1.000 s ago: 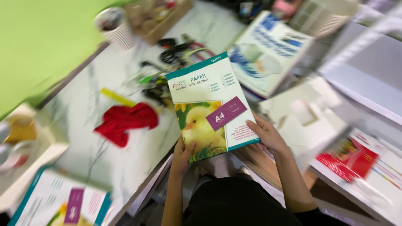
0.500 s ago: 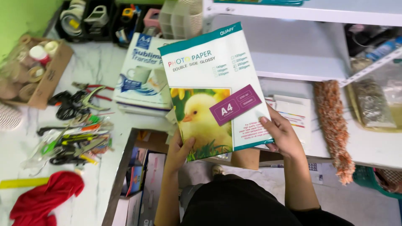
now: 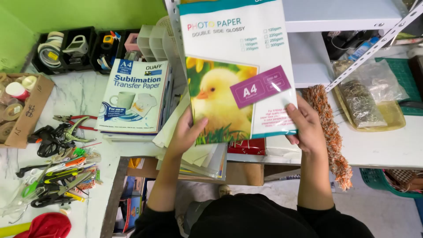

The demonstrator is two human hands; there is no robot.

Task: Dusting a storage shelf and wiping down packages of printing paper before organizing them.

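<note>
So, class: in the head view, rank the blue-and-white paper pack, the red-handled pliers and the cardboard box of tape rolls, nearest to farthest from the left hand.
1. Blue-and-white paper pack, just left of the left hand.
2. Red-handled pliers, further left on the marble top.
3. Cardboard box of tape rolls, at the far left edge.

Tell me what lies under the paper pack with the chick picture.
Under the paper pack, held by the left hand and right hand, loose sheets and a red packet stick out. Whatever lies beneath its middle is hidden.
</note>
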